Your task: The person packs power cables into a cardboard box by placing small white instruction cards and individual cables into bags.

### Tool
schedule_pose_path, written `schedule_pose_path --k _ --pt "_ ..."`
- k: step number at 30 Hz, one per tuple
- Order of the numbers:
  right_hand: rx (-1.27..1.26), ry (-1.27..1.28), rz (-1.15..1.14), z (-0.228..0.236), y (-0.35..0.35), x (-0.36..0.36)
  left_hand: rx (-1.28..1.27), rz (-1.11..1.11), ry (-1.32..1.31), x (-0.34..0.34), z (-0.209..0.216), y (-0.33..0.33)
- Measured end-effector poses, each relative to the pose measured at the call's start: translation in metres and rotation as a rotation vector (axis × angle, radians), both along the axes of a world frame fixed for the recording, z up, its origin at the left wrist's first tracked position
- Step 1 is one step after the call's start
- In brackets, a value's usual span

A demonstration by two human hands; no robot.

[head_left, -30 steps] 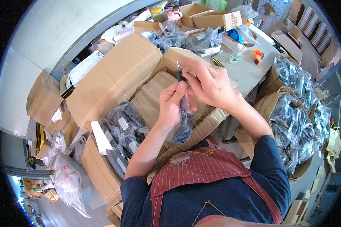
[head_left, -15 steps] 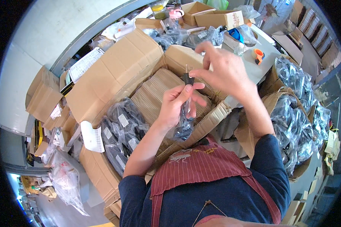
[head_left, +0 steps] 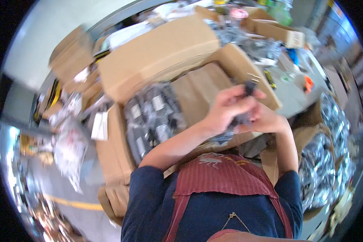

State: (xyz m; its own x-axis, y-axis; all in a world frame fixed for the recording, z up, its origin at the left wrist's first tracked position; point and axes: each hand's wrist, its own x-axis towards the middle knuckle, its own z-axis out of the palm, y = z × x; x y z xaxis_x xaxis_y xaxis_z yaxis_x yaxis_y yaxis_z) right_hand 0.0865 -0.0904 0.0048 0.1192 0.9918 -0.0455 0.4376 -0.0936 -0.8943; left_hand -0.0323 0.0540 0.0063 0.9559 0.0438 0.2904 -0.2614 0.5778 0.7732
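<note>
Between the fingers of my left hand [head_left: 224, 111] is a black power plug [head_left: 251, 86], its metal prongs pointing up and away from me. Below it hangs a clear plastic bag [head_left: 223, 138] with something dark inside, likely the plug's cord. My right hand [head_left: 268, 120] is just behind and below the left, its fingers curled against the upper part of the bag; blur and the left hand partly hide them. Both hands are over the near right side of a large open cardboard box [head_left: 157, 50]. In the box, several bagged black items [head_left: 155, 109] lie left of a brown cardboard sheet [head_left: 201, 84].
At right stand open cartons full of bagged dark items [head_left: 320, 161]. The grey table [head_left: 288, 94] beyond holds an orange tape roll [head_left: 308, 84], a yellow-and-black tool [head_left: 270, 79] and smaller boxes [head_left: 270, 30]. A white plastic bag [head_left: 70, 141] hangs at left.
My view has turned, shifting the scene. The plug has moved right and nearer the box's right side. My right hand has come down from above the plug to beside the bag, its fingers closing.
</note>
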Motion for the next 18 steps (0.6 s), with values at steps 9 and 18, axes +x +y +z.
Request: schedule_pose_path --k 9,18 --pt "0.164 0.105 -0.696 0.005 -0.037 0.023 0.869 0.602 0.015 -0.033 -0.014 0.052" --pt "0.257 -0.301 -1.536 0.071 -0.311 0.136 1.0 1.005 0.603 -0.152 -0.057 0.195"
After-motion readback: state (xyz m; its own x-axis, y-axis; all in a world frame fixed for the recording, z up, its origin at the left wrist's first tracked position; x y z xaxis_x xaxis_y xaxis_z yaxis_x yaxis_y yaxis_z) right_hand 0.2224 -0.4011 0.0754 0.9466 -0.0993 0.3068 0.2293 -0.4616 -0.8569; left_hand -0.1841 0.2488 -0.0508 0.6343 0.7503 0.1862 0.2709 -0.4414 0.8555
